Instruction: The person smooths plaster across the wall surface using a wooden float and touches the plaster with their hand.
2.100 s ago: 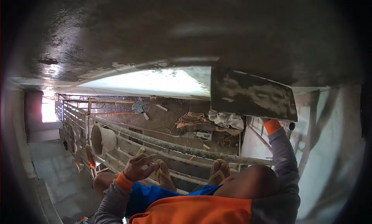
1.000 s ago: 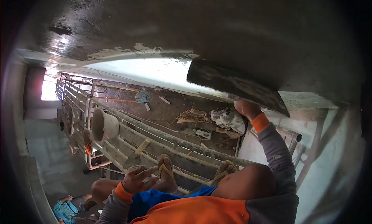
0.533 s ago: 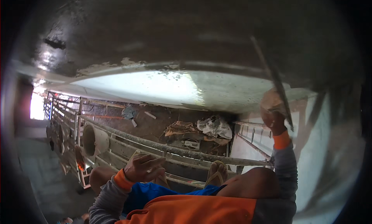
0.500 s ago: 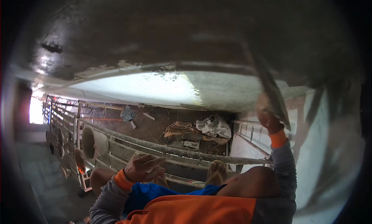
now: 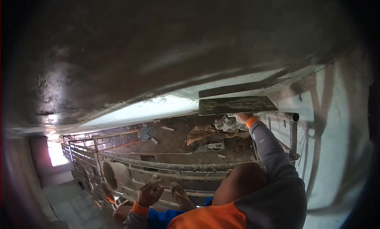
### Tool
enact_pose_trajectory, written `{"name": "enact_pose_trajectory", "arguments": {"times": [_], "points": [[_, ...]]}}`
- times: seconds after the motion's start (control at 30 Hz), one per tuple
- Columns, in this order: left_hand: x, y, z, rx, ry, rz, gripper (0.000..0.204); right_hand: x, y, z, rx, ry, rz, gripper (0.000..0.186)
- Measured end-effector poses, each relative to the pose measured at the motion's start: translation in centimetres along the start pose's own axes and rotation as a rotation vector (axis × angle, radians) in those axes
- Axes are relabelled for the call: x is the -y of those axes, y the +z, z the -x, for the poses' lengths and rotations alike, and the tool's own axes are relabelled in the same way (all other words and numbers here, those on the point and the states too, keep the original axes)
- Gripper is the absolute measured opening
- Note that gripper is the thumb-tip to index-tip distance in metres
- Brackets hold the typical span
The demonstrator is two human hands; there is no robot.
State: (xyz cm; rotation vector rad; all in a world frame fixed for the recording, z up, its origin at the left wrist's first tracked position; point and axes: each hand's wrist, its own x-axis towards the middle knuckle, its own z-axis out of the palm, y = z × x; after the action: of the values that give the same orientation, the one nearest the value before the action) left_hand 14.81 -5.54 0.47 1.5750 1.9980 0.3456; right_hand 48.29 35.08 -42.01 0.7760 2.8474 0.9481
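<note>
My right hand (image 5: 242, 117) is stretched out to the right with its fingers mostly hidden. It grips a long plastering float (image 5: 237, 106), a mortar-smeared board with a slanted right end. The board sits close to the lower part of the wall, its dark shadow just above it; whether it touches cannot be made out. Dark, damp-looking plaster (image 5: 158, 43) spreads over the wall, with a pale strip (image 5: 170, 103) beneath. My left hand (image 5: 149, 192) is held low near my knee, fingers loosely apart and holding nothing.
A scaffold rail (image 5: 178, 165) runs across in front of my legs, and an upright pipe (image 5: 293, 138) stands at the right. A pale bucket (image 5: 115, 175) is on the left. Far below, a crumpled white sack (image 5: 229, 124) and brown cloths (image 5: 201, 133) lie on the ground.
My right hand has swung down and left with the float, which has turned from steeply slanted to nearly level. My left hand has dropped lower, and my body leans further right.
</note>
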Motion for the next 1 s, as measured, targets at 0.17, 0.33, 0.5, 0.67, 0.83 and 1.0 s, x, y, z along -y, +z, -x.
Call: {"name": "enact_pose_trajectory", "arguments": {"times": [0.17, 0.33, 0.5, 0.67, 0.83, 1.0], "points": [[-0.2, -1.6, 2.8, -0.064, -0.178, -0.011, 0.034, 3.2, -7.7, -10.9, 0.460, 0.274, -1.110, 0.046], [0.9, 0.1, 2.2, -0.059, -0.180, 0.046, 0.035, -1.0, -3.3, -5.0, 0.353, 0.329, -0.904, 0.046], [1.1, -1.5, 4.2, -0.080, -0.156, -0.025, 0.036, -7.2, -7.9, -4.6, 0.147, 0.335, -0.958, 0.040], [0.1, -1.8, 1.4, -0.070, -0.011, 0.040, 0.037, -13.3, -9.3, -1.7, -0.037, 0.315, -0.896, 0.038], [-1.0, -3.2, 0.7, -0.160, 0.127, 0.127, 0.033, -21.1, -21.4, -3.2, -0.138, 0.244, -0.642, 0.039], [-1.7, -4.6, 0.1, -0.118, 0.476, -0.079, 0.032, -28.7, -31.4, -3.9, -0.099, 0.221, -0.519, 0.043]]}}
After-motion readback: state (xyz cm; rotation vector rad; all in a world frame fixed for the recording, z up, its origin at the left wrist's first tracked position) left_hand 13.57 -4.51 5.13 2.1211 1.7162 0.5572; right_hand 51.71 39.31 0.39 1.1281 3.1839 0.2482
